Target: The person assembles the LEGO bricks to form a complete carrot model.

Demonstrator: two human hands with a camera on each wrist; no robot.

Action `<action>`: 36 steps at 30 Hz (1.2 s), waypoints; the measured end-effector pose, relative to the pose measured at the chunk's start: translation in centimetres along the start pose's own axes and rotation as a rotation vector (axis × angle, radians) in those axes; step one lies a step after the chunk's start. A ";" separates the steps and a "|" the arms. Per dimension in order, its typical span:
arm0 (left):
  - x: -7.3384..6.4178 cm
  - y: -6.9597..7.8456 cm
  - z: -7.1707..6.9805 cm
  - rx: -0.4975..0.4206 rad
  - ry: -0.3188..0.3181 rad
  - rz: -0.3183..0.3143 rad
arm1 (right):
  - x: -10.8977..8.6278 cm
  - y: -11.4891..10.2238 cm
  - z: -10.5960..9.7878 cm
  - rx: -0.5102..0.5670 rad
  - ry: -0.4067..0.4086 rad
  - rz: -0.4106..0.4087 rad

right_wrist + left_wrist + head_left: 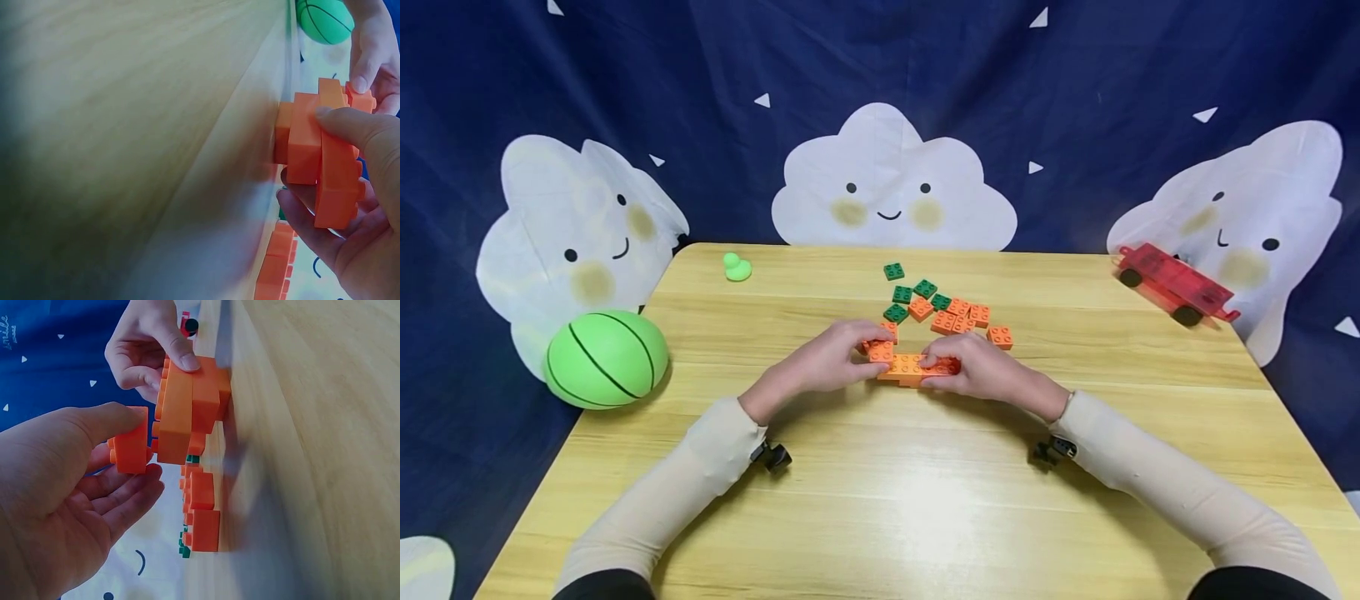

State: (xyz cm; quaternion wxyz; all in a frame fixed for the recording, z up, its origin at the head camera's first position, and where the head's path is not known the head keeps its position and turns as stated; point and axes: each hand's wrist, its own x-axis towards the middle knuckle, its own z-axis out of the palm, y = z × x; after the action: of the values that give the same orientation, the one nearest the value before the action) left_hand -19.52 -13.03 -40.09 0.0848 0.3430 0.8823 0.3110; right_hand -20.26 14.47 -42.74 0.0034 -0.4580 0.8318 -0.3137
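Observation:
My left hand (831,358) pinches a small orange building brick (130,447) between thumb and fingers. That brick hangs right over one end of a stepped stack of orange bricks (907,367), studs facing up. At the stack's other end my right hand (981,367) grips it, thumb on the near side and fingers behind. In the right wrist view the stack (304,140) has three layers, narrow at the bottom and widest on top. Its underside is close over the table.
Loose orange bricks (958,317) and several green bricks (902,294) lie just beyond my hands. A green ball (606,360) sits at the table's left edge, a green toy duck (737,267) at the back left. A red toy car chassis (1176,283) stands at the back right of the wooden table (917,492).

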 end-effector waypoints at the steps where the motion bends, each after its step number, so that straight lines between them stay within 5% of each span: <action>1: 0.1 0.0 0.0 0.003 -0.003 0.002 | 0.0 0.0 0.0 -0.002 -0.001 0.001; 16: 0.2 0.0 0.9 -0.049 -0.005 0.010 | -0.1 0.4 0.4 0.030 -0.025 0.017; 36: 0.1 -0.7 1.7 -0.363 0.042 -0.092 | -0.1 0.3 0.4 0.056 -0.014 -0.004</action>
State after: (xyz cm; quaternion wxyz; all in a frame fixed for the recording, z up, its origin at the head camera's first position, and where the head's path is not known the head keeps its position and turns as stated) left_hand -19.37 -12.54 -41.84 0.1410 0.2747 0.8280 0.4681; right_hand -20.31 14.40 -43.27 0.0215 -0.4615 0.8217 -0.3335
